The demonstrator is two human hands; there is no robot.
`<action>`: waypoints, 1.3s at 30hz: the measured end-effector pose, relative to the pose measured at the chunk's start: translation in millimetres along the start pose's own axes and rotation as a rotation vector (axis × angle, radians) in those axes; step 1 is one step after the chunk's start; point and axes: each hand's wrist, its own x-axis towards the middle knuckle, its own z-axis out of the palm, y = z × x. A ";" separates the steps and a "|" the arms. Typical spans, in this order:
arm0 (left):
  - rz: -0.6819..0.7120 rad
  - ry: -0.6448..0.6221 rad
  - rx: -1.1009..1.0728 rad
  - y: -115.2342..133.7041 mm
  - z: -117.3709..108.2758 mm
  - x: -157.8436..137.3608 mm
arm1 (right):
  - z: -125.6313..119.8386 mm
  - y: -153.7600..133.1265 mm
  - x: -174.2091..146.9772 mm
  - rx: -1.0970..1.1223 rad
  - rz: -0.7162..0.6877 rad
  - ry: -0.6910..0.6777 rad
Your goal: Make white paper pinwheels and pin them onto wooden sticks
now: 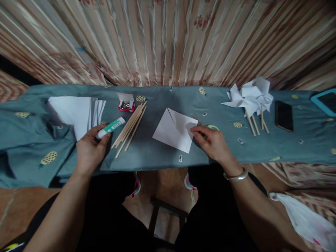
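Observation:
My left hand (90,148) is closed around a green and white glue stick (111,127), above the table at the left. A white square of paper (174,131) with crease lines and a cut near its top corner lies flat in the middle. At its right edge, the fingertips of my right hand (211,141) pinch the paper. Partly hidden behind that hand is a pair of scissors (214,127) with a yellow-green handle. Several thin wooden sticks (131,126) lie just right of the glue stick.
White paper sheets (73,112) are stacked at the left. Behind the sticks stands an open red box (126,106) of small shiny metal pieces. Paper pinwheels (250,96) on sticks, a dark phone (284,115) and a blue-framed device (325,101) are at the right. A curtain (162,42) hangs behind.

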 end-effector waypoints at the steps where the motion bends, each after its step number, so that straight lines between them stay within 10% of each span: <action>1: -0.058 0.042 0.112 -4.2 0.2 -4.0 | -1.1 3.1 -5.3 -0.045 -0.051 -0.036; 10: 0.014 0.008 0.305 37.8 -4.9 -9.8 | 6.9 4.1 -28.3 -0.170 -0.172 -0.238; 17: 0.588 -0.327 0.129 115.2 73.4 -7.2 | 2.0 4.9 -24.6 -0.147 -0.143 -0.277; 22: 0.587 -0.419 0.122 133.1 107.3 0.8 | -0.2 7.6 -22.4 -0.098 -0.103 -0.298; 39: 0.582 -0.363 0.048 132.8 110.6 0.5 | 15.1 7.6 -16.9 0.180 0.009 -0.113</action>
